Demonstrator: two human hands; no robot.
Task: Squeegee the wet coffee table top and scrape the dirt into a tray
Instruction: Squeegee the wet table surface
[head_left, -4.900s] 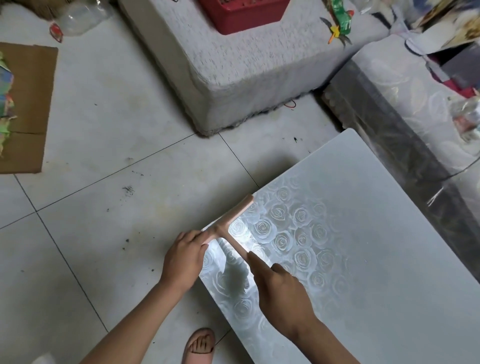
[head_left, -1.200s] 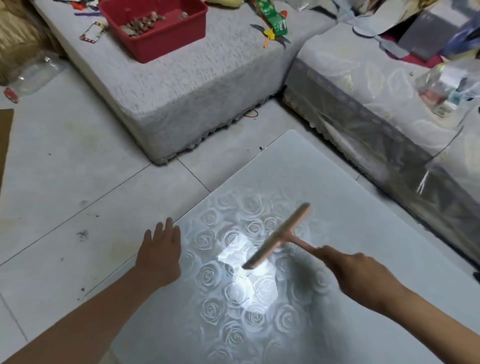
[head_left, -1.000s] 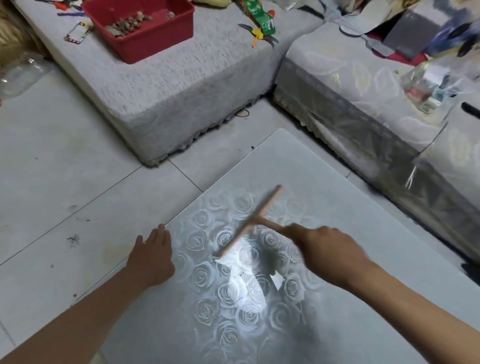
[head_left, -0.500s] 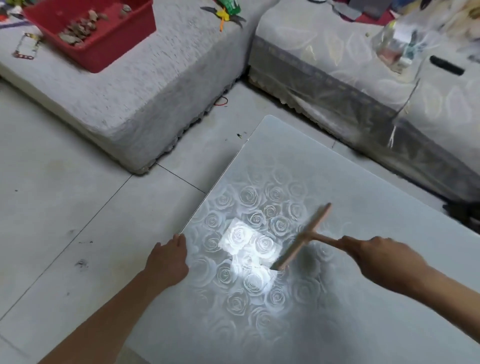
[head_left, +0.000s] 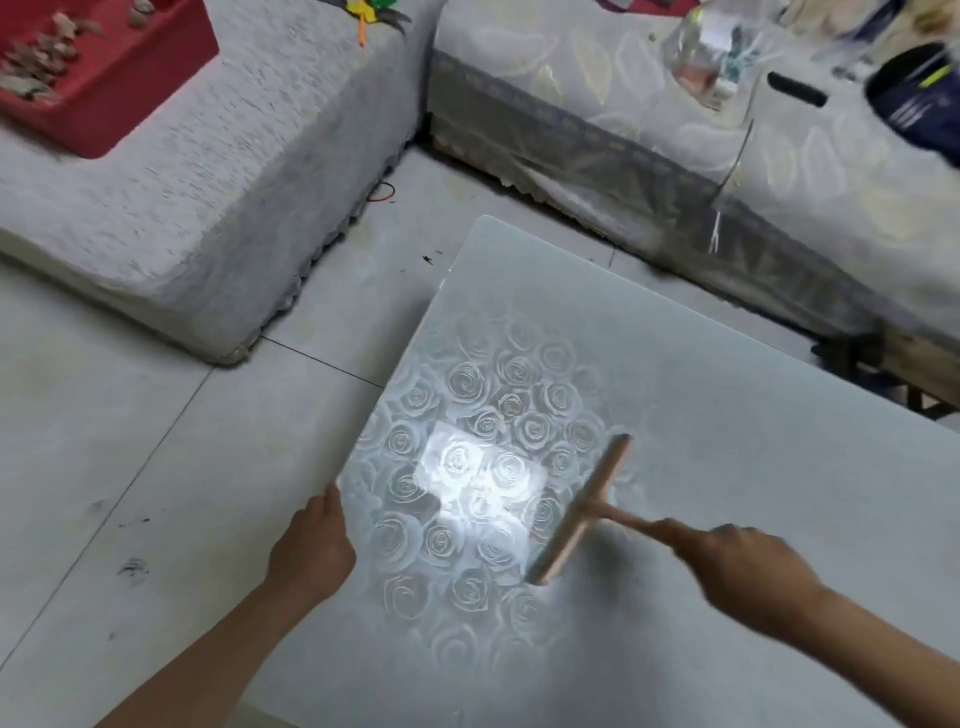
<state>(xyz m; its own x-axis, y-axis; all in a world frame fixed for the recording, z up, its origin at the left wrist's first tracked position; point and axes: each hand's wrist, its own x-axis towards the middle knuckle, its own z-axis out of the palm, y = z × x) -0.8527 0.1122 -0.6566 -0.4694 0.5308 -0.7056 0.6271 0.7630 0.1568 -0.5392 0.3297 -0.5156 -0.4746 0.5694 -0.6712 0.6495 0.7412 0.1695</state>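
The squeegee (head_left: 582, 514) lay on the frosted, rose-patterned surface (head_left: 727, 364), its pale wooden blade bar running slantwise from lower left to upper right, just to the right of a bright patch of reflected light (head_left: 483, 478). The right hand (head_left: 748, 577) (blurred in the picture) held the end of the squeegee's handle, its fingers clamped round it, with the forearm coming in from the lower right corner. The left hand (head_left: 311, 551) sat at the left edge of the surface, its fingers curled over the rim and gripping it, one fingertip showing on top of the glass. The red tray (head_left: 119, 88), holding brownish scraps, stood well apart from the surface, up on a grey cushioned block (head_left: 218, 171) at the top left. A sofa under a pale leaf-patterned cover (head_left: 649, 140) ran along the far right side, with a clear bag and other blurred items on it. Dark specks marked the tiled floor (head_left: 135, 519) to the left.
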